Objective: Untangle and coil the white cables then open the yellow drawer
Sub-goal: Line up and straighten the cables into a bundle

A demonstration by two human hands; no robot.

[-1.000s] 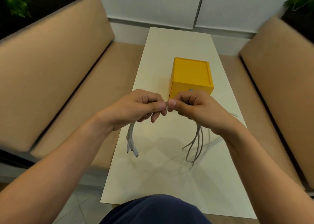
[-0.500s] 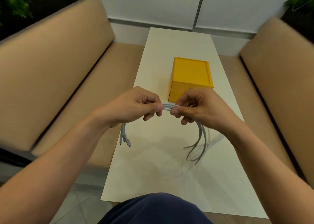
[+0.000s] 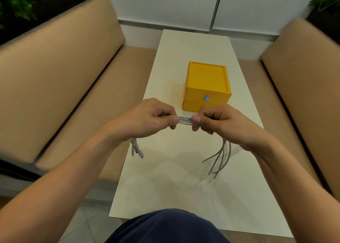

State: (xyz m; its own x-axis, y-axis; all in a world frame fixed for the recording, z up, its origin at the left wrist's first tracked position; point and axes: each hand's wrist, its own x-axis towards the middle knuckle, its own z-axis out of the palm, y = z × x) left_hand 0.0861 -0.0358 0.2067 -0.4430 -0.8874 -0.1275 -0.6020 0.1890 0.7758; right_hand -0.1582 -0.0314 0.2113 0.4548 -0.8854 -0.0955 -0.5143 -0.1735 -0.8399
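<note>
White cables point(image 3: 184, 121) held taut between two hands above a tabletop point(image 3: 184, 196); yellow drawer box point(image 3: 207, 80) behind.
At left, the left hand point(image 3: 147, 119) pinched the bundle between thumb and curled fingers point(image 3: 165, 112), plug ends point(image 3: 137, 149) hanging below it. The right hand point(image 3: 220, 123) pinched the same bundle just beside the left, loose strands point(image 3: 219, 160) drooping toward the tabletop. Beyond the hands, both drawers were closed, with a blue tab point(image 3: 206, 98) on the upper one.
</note>
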